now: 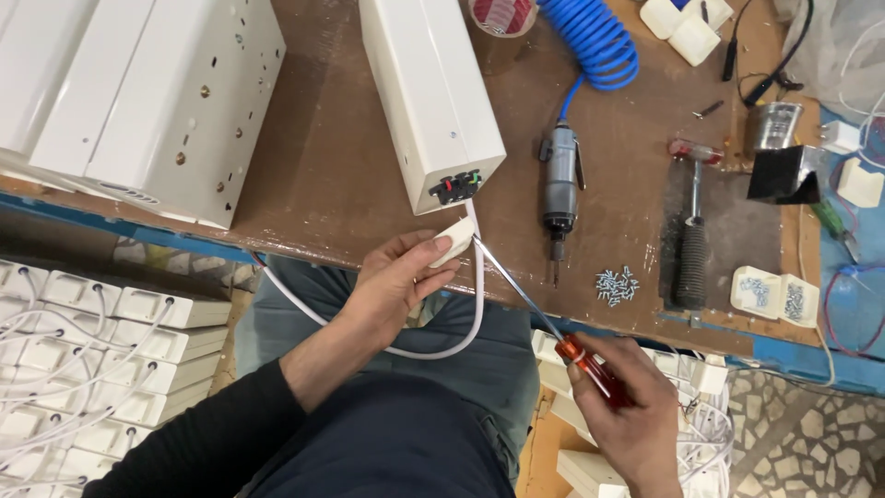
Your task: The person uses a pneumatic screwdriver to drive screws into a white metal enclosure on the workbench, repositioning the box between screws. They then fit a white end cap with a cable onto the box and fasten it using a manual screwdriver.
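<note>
The left hand (pixel 392 281) is closed around a small white plug housing (pixel 452 242), thumb on top and fingers wrapped beneath, holding it just off the near edge of the surface (pixel 341 175). The housing sits directly below the terminal end of a long white metal enclosure (pixel 429 92), close to its red, black and green connector block (pixel 454 186) but not visibly touching it. A white cable (pixel 461 337) leaves the housing, loops down over the person's lap and runs back to the left.

The right hand (pixel 627 415) is closed around the red handle of a screwdriver (pixel 544 318). The tool's long axis runs diagonally, from the handle at lower right up to the tip at upper left. The tip meets the right side of the housing, at the point where the left fingertips end. The housing thus lies up and to the left of the right hand, in line with the shaft; the left hand is the nearer, being in contact with it.

On the surface to the right lie a grey pneumatic driver (pixel 560 184) on a blue coiled hose (pixel 590 41) and a small pile of screws (pixel 618 286)
</note>
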